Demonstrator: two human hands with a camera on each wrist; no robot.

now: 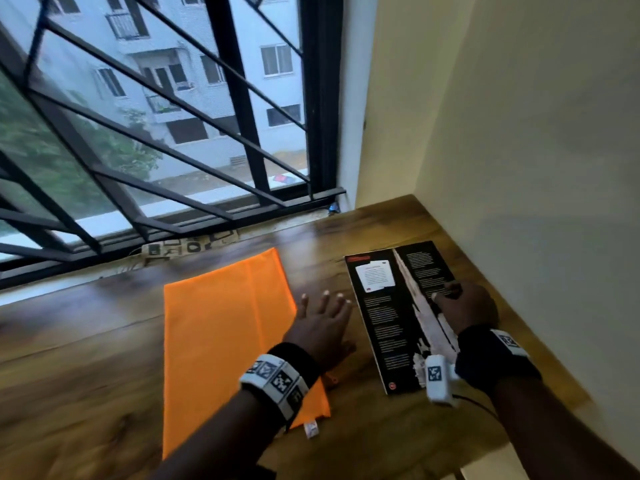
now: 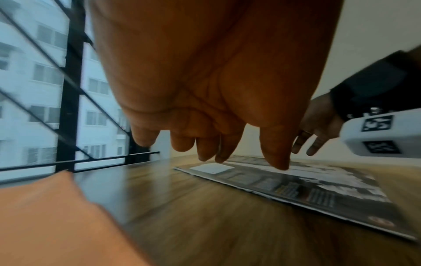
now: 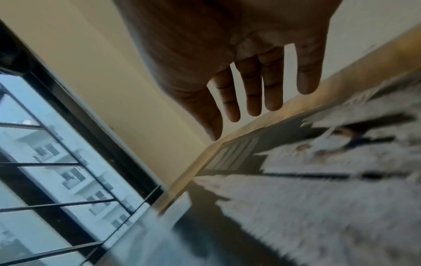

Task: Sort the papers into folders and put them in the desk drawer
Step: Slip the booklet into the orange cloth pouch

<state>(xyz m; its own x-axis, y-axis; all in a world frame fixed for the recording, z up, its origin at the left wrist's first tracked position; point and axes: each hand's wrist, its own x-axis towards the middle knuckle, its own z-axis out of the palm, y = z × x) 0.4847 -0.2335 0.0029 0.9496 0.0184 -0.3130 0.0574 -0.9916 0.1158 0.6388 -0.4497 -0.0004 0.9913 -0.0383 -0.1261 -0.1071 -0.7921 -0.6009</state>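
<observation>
An orange folder lies flat on the wooden desk. To its right lies a black printed paper with white text and a pale picture strip. My left hand hovers between the folder's right edge and the paper, with its fingers spread and holding nothing. In the left wrist view the left hand hangs over the desk, with the paper ahead and the folder at the lower left. My right hand is over the paper's right half with its fingers straight. The right wrist view shows the right hand empty, just above the paper.
A window with a black grille runs along the desk's far side. A cream wall closes the right side. A patterned brown paper lies on the sill behind the folder. The desk's front edge runs at the lower right.
</observation>
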